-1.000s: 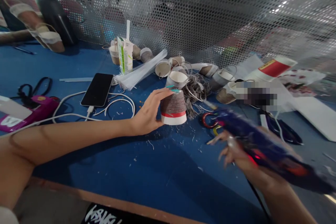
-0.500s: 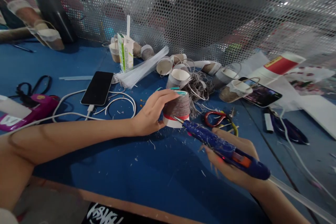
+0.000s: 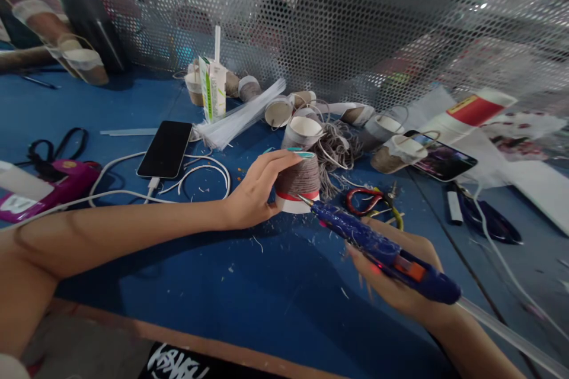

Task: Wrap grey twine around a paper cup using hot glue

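Observation:
An upside-down paper cup, wound with grey-brown cord above a red stripe and a white rim, stands on the blue table. My left hand grips it from the left, fingers over its top and thumb low on its side. In my right hand is a blue glue gun, with a clear glue stick coming out of its back end. The metal nozzle meets or nearly meets the red stripe; contact cannot be made out. Behind the cup are another cup and a heap of grey cord.
Red-handled scissors lie right of the cup. A phone with a white cable and a purple glue gun are on the left. Clear glue sticks, a drink carton and small cord-wrapped cups stand before the perforated metal screen.
The glue gun's nozzle has shifted slightly right along the red stripe. The cup has moved or turned a little under my left hand.

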Action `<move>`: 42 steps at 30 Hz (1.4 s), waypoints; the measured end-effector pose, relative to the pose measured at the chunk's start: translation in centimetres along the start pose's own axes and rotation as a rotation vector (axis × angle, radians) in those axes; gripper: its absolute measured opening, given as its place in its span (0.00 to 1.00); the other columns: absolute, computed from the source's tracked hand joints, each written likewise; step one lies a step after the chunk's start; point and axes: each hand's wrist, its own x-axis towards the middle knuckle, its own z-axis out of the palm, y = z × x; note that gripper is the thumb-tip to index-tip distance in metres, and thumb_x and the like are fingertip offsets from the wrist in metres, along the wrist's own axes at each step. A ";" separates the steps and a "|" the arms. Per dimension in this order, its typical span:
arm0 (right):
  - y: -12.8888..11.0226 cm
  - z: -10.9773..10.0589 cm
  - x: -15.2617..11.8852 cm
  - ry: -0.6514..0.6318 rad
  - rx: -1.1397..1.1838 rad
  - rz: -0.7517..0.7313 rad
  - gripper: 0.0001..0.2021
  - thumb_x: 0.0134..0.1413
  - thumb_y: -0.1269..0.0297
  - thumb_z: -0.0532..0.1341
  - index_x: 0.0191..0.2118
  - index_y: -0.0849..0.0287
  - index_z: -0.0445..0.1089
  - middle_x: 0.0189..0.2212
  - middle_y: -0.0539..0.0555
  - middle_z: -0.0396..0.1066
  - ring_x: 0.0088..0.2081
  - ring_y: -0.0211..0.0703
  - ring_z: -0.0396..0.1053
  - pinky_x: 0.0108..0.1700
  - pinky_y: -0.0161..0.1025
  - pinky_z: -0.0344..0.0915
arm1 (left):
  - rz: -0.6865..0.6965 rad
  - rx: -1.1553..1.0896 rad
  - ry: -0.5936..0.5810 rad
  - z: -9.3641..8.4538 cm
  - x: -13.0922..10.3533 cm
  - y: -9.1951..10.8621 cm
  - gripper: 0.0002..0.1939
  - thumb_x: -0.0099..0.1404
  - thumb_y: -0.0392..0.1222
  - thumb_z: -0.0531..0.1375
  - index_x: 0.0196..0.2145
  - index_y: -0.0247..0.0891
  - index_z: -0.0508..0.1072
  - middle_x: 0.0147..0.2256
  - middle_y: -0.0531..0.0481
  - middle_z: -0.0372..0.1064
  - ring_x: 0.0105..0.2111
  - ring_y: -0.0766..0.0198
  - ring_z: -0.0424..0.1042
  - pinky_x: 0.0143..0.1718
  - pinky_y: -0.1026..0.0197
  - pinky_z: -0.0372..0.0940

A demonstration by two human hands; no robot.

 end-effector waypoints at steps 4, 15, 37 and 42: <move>0.3 -0.3 0.1 -0.005 -0.015 -0.019 0.10 0.54 0.65 0.59 0.24 0.54 0.59 0.18 0.46 0.62 0.19 0.35 0.59 0.22 0.36 0.57 | -0.029 -0.001 0.003 -0.1 0.0 0.0 0.35 0.61 0.32 0.60 0.62 0.42 0.52 0.55 0.40 0.62 0.57 0.52 0.64 0.57 0.45 0.65; 0.9 -1.9 1.0 0.202 -0.504 -0.161 0.06 0.56 0.63 0.59 0.30 0.53 0.60 0.25 0.52 0.68 0.26 0.42 0.67 0.26 0.40 0.60 | -0.077 0.011 -0.008 -0.1 -0.1 -0.2 0.37 0.56 0.29 0.61 0.61 0.40 0.53 0.54 0.38 0.62 0.56 0.50 0.65 0.55 0.44 0.66; -3.1 -0.2 0.3 -0.278 0.353 -0.079 0.09 0.62 0.65 0.57 0.47 0.52 0.63 0.61 0.61 0.63 0.26 0.31 0.71 0.28 0.35 0.73 | -0.075 0.108 -0.040 -0.1 0.0 0.3 0.34 0.57 0.30 0.59 0.60 0.40 0.55 0.52 0.40 0.66 0.53 0.52 0.67 0.54 0.45 0.65; -2.2 2.1 0.5 -0.530 0.717 0.132 0.11 0.65 0.57 0.55 0.50 0.53 0.62 0.62 0.64 0.62 0.26 0.33 0.73 0.30 0.40 0.75 | -0.013 0.125 -0.078 -0.3 -0.2 0.5 0.31 0.63 0.37 0.59 0.61 0.40 0.53 0.53 0.39 0.67 0.52 0.51 0.68 0.53 0.44 0.65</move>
